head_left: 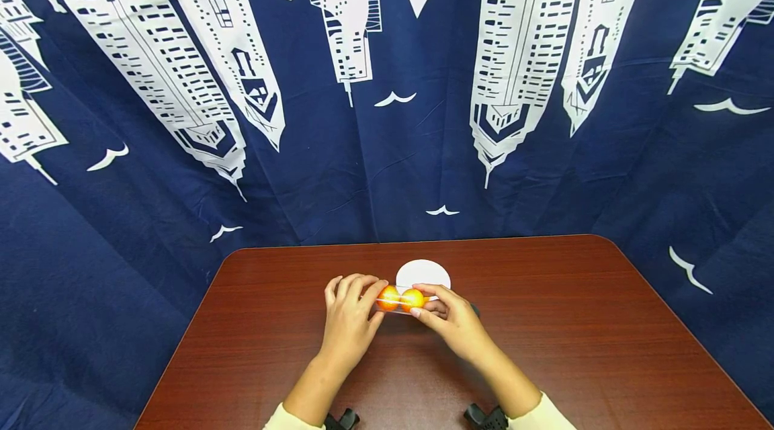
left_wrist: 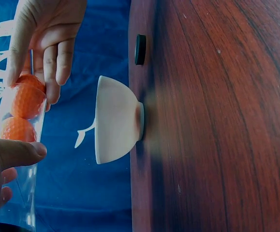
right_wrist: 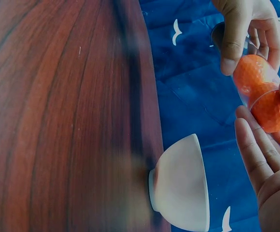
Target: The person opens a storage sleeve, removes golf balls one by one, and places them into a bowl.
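A clear plastic tube (left_wrist: pixel 21 186) lies level between both hands, with orange golf balls (head_left: pixel 388 297) inside at its right end. My left hand (head_left: pixel 349 316) holds the tube's left part, its thumb near one ball. Around the tube's right end, my right hand (head_left: pixel 453 322) has thumb and fingertips pinching near the rim. The end ball (right_wrist: pixel 273 113) crosses that rim, partly out of the tube. A white bowl (left_wrist: pixel 115 121) stands upright on the table just beyond the hands, touched by neither.
A black round lid (left_wrist: pixel 140 50) lies on the brown wooden table (head_left: pixel 544 349), partly hidden behind the right hand in the head view. Behind the table's far edge hangs a blue cloth (head_left: pixel 387 181) with white buildings and birds.
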A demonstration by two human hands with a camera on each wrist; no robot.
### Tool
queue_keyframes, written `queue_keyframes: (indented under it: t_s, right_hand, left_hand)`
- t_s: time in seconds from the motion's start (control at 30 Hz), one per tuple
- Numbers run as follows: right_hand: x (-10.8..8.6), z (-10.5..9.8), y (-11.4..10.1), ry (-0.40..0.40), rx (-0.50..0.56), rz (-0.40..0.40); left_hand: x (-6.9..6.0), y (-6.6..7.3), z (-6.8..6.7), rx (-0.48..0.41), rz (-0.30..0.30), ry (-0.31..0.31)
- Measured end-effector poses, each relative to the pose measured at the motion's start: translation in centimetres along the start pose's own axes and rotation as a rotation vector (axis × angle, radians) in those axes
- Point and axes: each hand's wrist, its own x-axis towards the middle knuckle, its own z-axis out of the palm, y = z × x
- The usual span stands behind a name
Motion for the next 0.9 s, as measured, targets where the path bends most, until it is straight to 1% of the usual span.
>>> queue_keyframes:
  t_s: [0.37, 0.6, 0.73, 0.9]
  right_hand:
    - [0.02, 0.04, -0.13, 0.005, 0.018, 0.004]
    - [-0.03, 0.01, -0.16, 0.008, 0.044, -0.025]
    - [-0.09, -0.04, -0.14, 0.033, 0.023, -0.027]
    - [-0.03, -0.24, 0.08, 0.064, 0.006, -0.037]
  left_hand:
    - [-0.05, 0.02, -0.07, 0.002, -0.006, -0.01]
    - [-0.18, 0.05, 0.1, -0.022, -0.022, -0.008]
    - [-0.2, 0.07, 0.1, -0.041, -0.054, -0.01]
    - [-0.32, 0.09, 0.06, -0.08, -0.117, -0.018]
